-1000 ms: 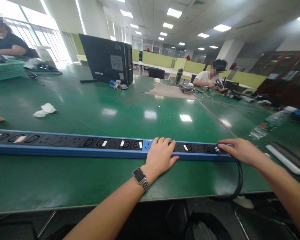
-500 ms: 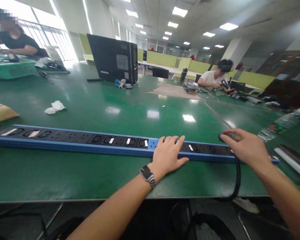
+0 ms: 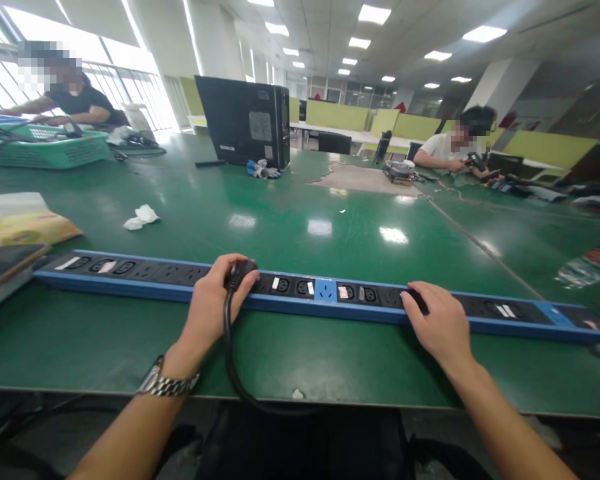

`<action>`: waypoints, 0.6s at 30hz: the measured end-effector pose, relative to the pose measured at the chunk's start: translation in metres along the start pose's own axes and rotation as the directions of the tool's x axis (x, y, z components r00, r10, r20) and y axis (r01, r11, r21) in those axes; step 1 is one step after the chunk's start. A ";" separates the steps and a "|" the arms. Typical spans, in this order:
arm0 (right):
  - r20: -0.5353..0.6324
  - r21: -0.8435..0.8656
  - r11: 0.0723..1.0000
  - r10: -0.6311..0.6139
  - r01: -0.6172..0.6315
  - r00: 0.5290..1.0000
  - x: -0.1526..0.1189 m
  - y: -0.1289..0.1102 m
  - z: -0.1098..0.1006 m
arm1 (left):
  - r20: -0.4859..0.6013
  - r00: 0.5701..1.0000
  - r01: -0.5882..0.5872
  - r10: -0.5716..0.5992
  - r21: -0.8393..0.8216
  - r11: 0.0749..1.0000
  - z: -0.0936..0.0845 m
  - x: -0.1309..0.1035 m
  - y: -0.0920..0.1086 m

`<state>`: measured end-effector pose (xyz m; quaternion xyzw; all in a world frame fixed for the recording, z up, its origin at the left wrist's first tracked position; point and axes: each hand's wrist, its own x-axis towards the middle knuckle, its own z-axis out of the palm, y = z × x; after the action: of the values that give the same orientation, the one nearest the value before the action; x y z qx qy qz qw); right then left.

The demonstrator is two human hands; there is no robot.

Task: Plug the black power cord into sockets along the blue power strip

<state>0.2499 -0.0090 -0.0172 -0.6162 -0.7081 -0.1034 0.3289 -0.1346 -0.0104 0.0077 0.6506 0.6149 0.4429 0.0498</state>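
Note:
A long blue-edged power strip (image 3: 280, 308) with rows of black sockets lies across the table in front of me. Several sockets carry small white or pink labels. My left hand (image 3: 215, 300) is closed around a black plug (image 3: 243, 269), held over the strip left of its middle. From that plug a thick black cable (image 3: 229, 347) hangs down past the table's front edge. Right of the blue socket (image 3: 325, 291), my right hand (image 3: 439, 323) is closed at the strip, thumb and fingers round something black that is mostly hidden. A metal-band watch (image 3: 167, 382) is on my left wrist.
On the left are a green basket (image 3: 60, 153), crumpled tissue (image 3: 143, 217) and a yellow-white packet (image 3: 25, 220). A black computer case (image 3: 245, 123) stands behind. A plastic bottle (image 3: 587, 267) lies at right. Two people sit across the table.
My left hand has moved left from the blue socket and now grips a plug. The right hand, which held a plug with its cable, has come left and down onto the strip. The view shifted.

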 end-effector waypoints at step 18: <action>-0.084 -0.140 0.990 -0.029 0.017 0.996 -0.010 0.000 0.015 | 0.091 0.972 -0.201 0.218 -0.160 0.966 0.029 -0.005 0.043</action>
<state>0.2449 -0.0094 -0.0344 -0.6245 -0.6914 -0.1826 0.3141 -0.0829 -0.0108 0.0133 0.7292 0.5040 0.4551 0.0845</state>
